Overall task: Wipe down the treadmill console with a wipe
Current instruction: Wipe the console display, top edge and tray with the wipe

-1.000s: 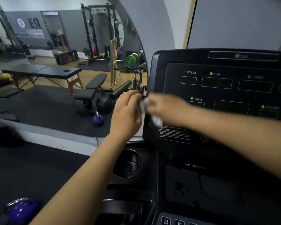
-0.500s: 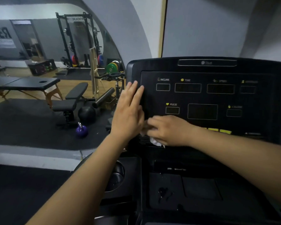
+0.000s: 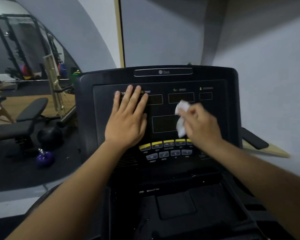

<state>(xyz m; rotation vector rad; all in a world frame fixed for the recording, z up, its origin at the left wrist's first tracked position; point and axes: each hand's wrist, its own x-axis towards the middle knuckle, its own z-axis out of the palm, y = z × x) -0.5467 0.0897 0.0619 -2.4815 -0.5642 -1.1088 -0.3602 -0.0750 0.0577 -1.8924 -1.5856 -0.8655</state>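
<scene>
**Head view.** The treadmill console (image 3: pixel 213 78) stands upright directly ahead of the person. Its long axis runs left to right, with readout windows above and two rows of buttons (image 3: pixel 164 148) below.

- **Left hand** (image 3: pixel 126 122): lies flat on the left part of the display panel, fingers straight and slightly spread. It holds nothing and covers the readouts there.
- **Right hand** (image 3: pixel 202 124): holds a crumpled white wipe (image 3: pixel 181 116) against the panel just right of centre, beside the large middle window. Motion blur hides the fingers, so the grip appears to be a pinch rather than a flat press.

The wipe thus lies between the two hands, nearer the right.

**Judged step:** wiping the display face. The next stroke turns on the console's width. Leftward travel meets the resting left hand, which would have to lift. Rightward and downward, the panel and buttons lie within reach of the right hand.
</scene>
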